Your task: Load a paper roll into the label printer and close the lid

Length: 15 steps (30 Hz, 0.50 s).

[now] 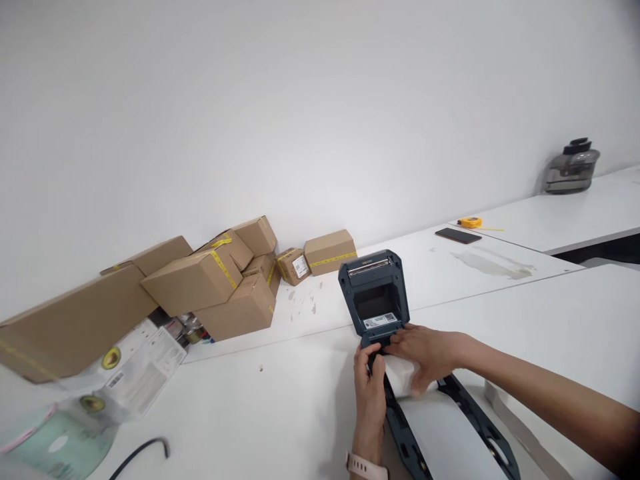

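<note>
A dark label printer [379,293] stands on the table with its lid swung up; a small label with a code is stuck inside the lid. In its body lies a white paper roll [399,375], and a wide paper strip [445,433] runs from it toward me. My left hand [369,383], with a pale pink watch band at the wrist, grips the printer's left edge near the hinge, fingers bent. My right hand [425,353] reaches over the roll, its thumb against the paper and its fingers by the hinge. The right fingertips are partly hidden.
Several cardboard boxes [235,303] are piled at the left against the wall, beside a clear plastic package [145,373]. A green container [60,443] and a black cable [137,457] are nearer. Farther right lie a phone [458,235], a yellow tape measure [470,223] and a jug [571,170].
</note>
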{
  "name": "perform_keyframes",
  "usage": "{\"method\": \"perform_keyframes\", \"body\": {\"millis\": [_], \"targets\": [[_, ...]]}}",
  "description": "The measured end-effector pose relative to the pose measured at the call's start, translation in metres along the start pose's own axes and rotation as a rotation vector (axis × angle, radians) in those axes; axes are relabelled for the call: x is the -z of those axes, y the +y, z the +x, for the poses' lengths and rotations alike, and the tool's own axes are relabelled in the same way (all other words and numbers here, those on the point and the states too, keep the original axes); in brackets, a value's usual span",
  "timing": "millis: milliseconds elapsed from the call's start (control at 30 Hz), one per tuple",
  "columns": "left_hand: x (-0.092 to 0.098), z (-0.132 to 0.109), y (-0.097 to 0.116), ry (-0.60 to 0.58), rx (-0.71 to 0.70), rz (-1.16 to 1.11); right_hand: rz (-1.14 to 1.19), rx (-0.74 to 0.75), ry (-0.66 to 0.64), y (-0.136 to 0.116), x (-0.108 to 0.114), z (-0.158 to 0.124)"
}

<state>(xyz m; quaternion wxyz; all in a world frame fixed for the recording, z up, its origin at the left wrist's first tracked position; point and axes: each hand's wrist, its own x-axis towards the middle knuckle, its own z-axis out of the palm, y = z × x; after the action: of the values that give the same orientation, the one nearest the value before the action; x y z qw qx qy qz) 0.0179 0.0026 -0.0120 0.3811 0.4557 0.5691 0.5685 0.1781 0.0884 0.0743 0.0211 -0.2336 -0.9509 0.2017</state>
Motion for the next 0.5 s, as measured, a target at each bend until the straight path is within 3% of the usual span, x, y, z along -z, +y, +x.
{"method": "perform_keyframes", "body": {"millis": [67, 167, 200, 233, 267, 367, 500], "targets": [[-0.001, 0.0, 0.001, 0.006, -0.001, -0.002, 0.117, -0.005, 0.158, -0.011, 0.023, -0.012], [-0.001, -0.001, 0.003, -0.001, 0.016, 0.003, 0.257, -0.039, 0.805, -0.015, 0.057, -0.015], [-0.001, -0.001, 0.004, -0.011, 0.02, 0.003, 0.269, -0.072, 0.988, -0.013, 0.066, -0.011], [-0.001, -0.002, 0.005, -0.024, 0.021, 0.003, 0.288, -0.104, 1.089, -0.009, 0.073, -0.005], [0.0, -0.003, 0.005, -0.034, 0.019, 0.004, 0.323, -0.131, 1.113, -0.005, 0.079, 0.002], [0.001, -0.005, 0.005, -0.043, 0.036, 0.008, 0.468, -0.16, 0.987, 0.004, 0.084, 0.016], [0.001, -0.007, 0.003, 0.099, 0.09, -0.006, 0.537, -0.153, 0.997, -0.006, 0.063, -0.005]]}}
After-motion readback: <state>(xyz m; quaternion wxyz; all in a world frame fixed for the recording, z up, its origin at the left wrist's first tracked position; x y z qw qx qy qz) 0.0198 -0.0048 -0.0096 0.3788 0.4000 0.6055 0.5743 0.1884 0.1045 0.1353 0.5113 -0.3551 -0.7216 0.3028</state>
